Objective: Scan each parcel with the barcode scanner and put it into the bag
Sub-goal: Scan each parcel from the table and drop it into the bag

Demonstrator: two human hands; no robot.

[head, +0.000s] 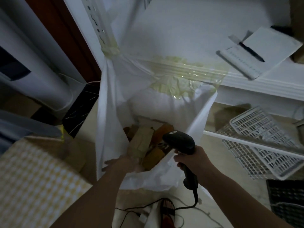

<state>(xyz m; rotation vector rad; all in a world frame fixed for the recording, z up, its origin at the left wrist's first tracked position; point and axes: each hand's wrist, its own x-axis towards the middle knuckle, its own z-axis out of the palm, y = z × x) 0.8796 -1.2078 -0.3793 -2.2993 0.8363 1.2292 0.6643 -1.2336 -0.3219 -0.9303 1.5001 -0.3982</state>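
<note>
White shelf (256, 83) up top holds our bag (111, 96) open with tape; our left hand (126, 162) reaches in spread flat, our right hand (192, 160) grips the scanner (181, 140).

Matt black plastic scanner (179, 141), thin white bag (113, 129)

Notepad (256, 53) with pen (251, 51) on shelf (263, 83); white wire baskets (263, 142) below.

Small parcel-handling storeroom: white slotted shelving upright (98, 25), large sack (111, 99) taped open to shelf edge (263, 83), notebook (261, 51) with pen (251, 51), wire baskets (263, 142).
</note>
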